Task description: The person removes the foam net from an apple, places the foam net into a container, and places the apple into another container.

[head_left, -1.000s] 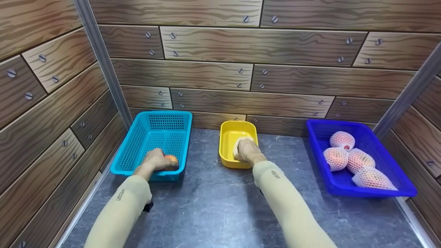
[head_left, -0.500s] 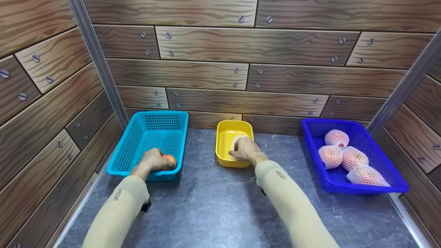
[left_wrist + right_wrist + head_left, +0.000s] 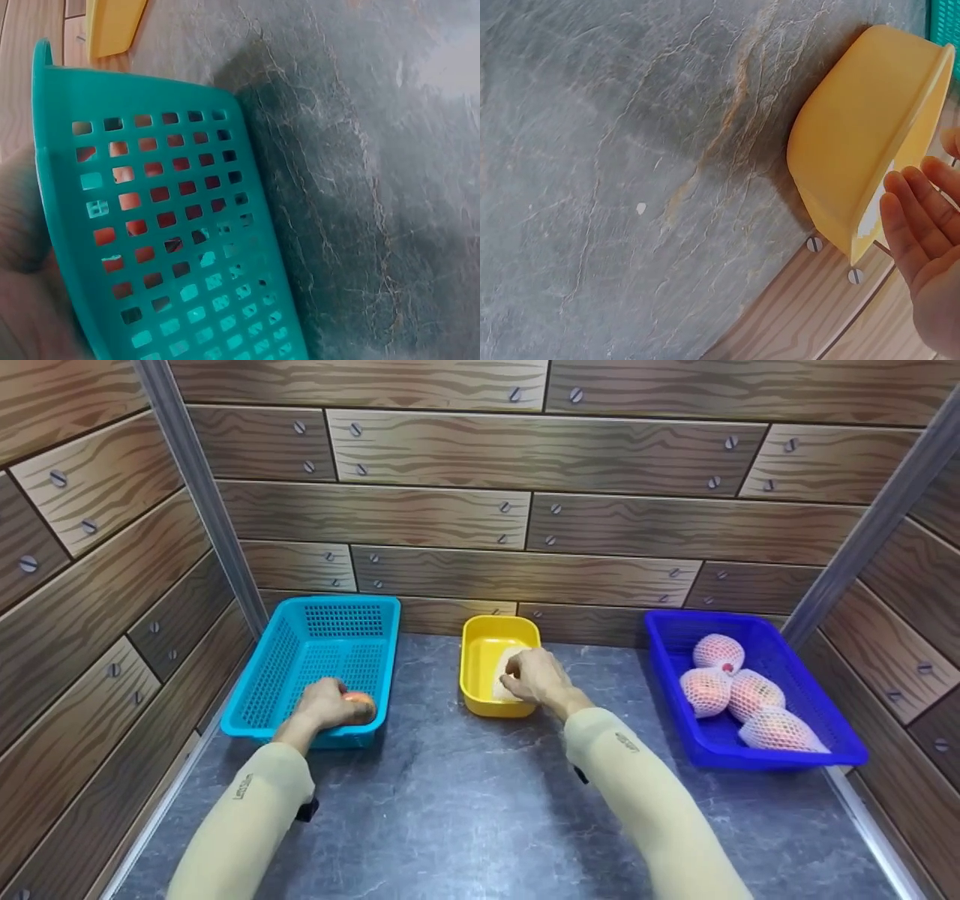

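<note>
In the head view my left hand (image 3: 322,705) reaches over the near rim of the teal basket (image 3: 259,675) and grips a red-orange apple (image 3: 360,706). Through the basket's holes in the left wrist view, patches of the apple (image 3: 154,193) show red; the fingertips are hidden. My right hand (image 3: 541,679) is over the right side of the yellow bin (image 3: 474,671), its fingers loosely bent and holding nothing. A white foam net (image 3: 504,671) lies in that bin, partly covered by the hand. The right wrist view shows the fingers (image 3: 915,217) near the bin's rim.
A dark blue basket (image 3: 671,720) on the right holds several fruits in white foam nets (image 3: 756,695). Wood-patterned walls (image 3: 435,517) enclose the grey marbled table (image 3: 450,810) at the back and sides.
My right hand has let go of the foam net and drawn back slightly to the right, so more of the net shows. My left hand stays at the apple. The head view has shifted slightly.
</note>
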Demonstrator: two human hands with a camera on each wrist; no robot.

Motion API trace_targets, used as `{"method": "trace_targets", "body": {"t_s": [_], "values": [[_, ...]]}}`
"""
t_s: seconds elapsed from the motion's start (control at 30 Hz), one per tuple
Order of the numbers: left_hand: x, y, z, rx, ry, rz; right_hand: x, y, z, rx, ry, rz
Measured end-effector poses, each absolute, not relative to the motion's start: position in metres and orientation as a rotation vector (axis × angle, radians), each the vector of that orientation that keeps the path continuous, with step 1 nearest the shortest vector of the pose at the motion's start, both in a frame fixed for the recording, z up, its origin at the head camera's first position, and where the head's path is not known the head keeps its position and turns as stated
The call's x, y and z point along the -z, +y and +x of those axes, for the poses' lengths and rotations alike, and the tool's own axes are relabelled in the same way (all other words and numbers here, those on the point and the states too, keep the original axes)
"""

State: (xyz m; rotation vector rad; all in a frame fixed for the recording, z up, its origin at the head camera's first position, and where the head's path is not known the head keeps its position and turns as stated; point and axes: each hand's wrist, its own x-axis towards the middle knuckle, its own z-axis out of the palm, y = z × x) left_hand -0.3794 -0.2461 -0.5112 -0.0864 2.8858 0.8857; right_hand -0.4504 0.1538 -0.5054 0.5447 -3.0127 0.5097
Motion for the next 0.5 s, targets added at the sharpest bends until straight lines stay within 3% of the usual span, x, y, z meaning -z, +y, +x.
{"method": "trace_targets", "body": {"t_s": [0.5], "values": [[0.505,-0.224,-0.353,-0.944,3.228,0.004,0.483,0.191,-0.415,-0.509,-2.741,0.654]]}}
